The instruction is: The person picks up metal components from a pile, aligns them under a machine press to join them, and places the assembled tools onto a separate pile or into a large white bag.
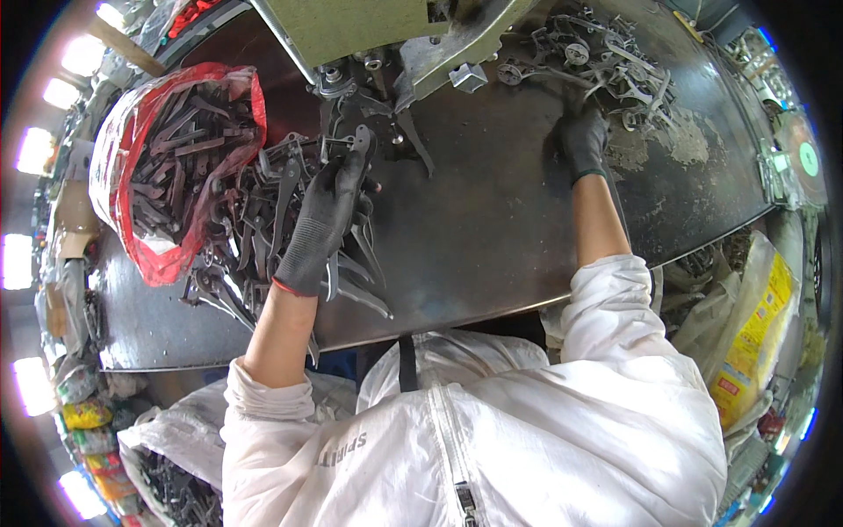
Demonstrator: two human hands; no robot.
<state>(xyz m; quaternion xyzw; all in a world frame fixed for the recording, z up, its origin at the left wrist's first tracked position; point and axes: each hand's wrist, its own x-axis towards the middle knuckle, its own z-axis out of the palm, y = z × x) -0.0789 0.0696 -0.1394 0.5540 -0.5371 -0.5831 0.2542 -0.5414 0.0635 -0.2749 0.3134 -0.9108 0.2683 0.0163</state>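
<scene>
My left hand (321, 215), in a dark knit glove, is closed around a dark metal lever part (361, 140) with a rounded end, just below the machine head. Under and beside that wrist lies a heap of assembled grey metal levers (255, 224), some with long curved handles. My right hand (583, 145), gloved the same way, reaches to the near edge of a second pile of metal parts (628, 75) at the far right. Its fingers are drawn together against the pile; what is between them is hidden.
A green machine (360, 26) with a metal tool head (332, 79) overhangs the far middle of the dark metal table (483, 228). At the left stands a red-and-white plastic bag (255, 97) full of flat metal levers. Sacks (746, 334) lie beyond the table's right front edge.
</scene>
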